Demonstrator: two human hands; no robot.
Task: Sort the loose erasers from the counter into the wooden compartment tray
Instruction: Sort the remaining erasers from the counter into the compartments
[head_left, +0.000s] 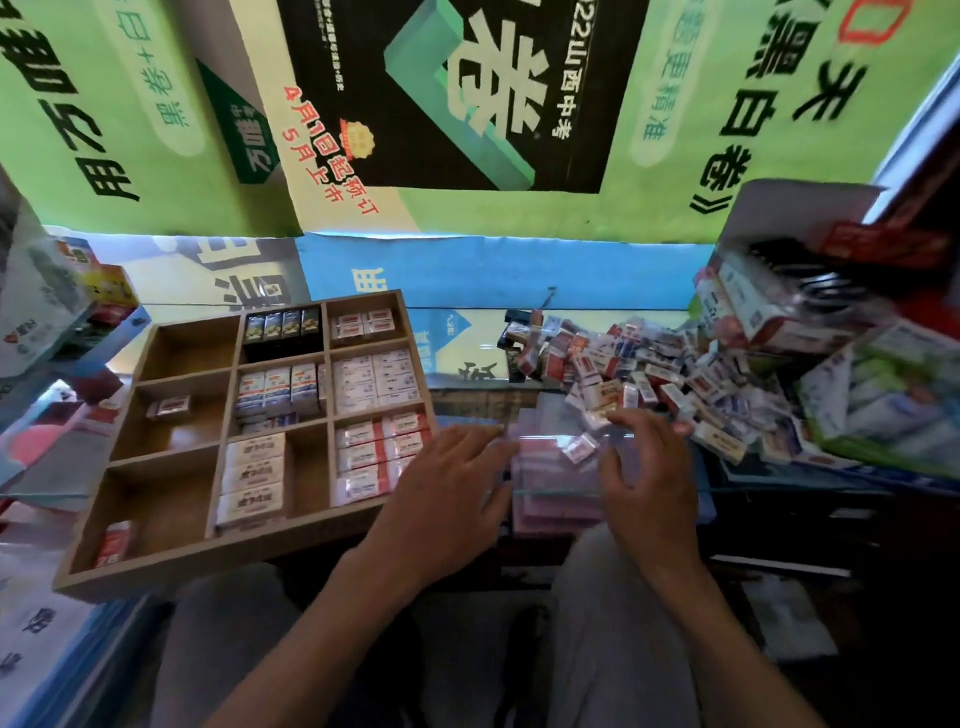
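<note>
Reaching across a glass-topped desk (467, 395), a person's 2 bare hands work at the near edge of a heap of loose erasers (639, 369). The right hand (644, 467) hovers with fingers (631, 418) bent over 1 small wrapped eraser (582, 447), which lies tilted on the glass, its long axis running from lower left to upper right; whether the fingers actually grip anything cannot be told. The left hand (447, 483) lies flat and relaxed, fingers straight and spread, pointing toward the heap, just beside the right edge of the wooden compartment tray (156, 564).

The tray sits to the left, a grid of 3 columns and 3 rows. Its right column is packed with white-and-red erasers (379, 452) laid flat in stacks with their long axes running left to right. The middle column holds dark-sleeved erasers (283, 325) standing on end at the top, blue-and-white ones (278, 387) upright below, and cream-labelled bars (252, 480) lying crosswise nearest the person. In the left column, 1 eraser (169, 405) lies in the middle compartment and 1 red one (111, 543) leans in the nearest.

Cartons (810, 296) rise behind the heap at right.
</note>
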